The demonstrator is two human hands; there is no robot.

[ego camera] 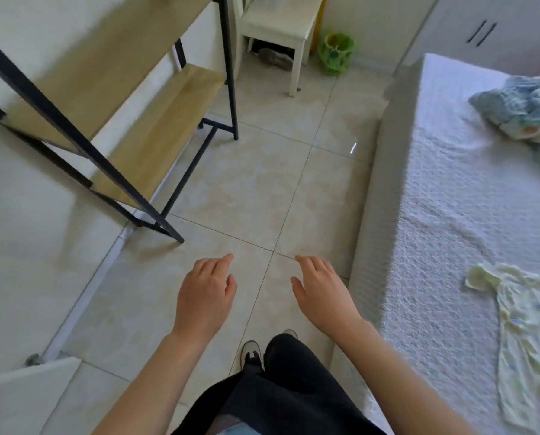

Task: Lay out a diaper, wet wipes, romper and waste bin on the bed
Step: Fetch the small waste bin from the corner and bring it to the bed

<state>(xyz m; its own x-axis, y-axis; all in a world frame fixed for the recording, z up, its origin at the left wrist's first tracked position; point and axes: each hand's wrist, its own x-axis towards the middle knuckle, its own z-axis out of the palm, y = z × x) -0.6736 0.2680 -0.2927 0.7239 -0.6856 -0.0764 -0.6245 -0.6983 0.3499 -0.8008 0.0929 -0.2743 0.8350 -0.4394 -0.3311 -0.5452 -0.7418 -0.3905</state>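
We look down at a tiled floor [256,183] from head height. At far left stands a wood-and-black-metal shelf unit [137,120]. Low in the middle, our left hand [204,296] and right hand [322,293] reach forward over the floor, palms down, fingers relaxed and slightly spread, holding nothing. Beyond them, against the far wall, a white stool [278,29] stands just left of the small green waste bin [336,53], upright on the floor, mouth up. At right runs the bed [444,199] with its white cover, its long side leading away from us. On it, near us, the pale yellow romper [526,334] lies flat, lengthwise along the bed. Farther up lies a crumpled blue patterned bundle [523,108]; we cannot tell what it is.
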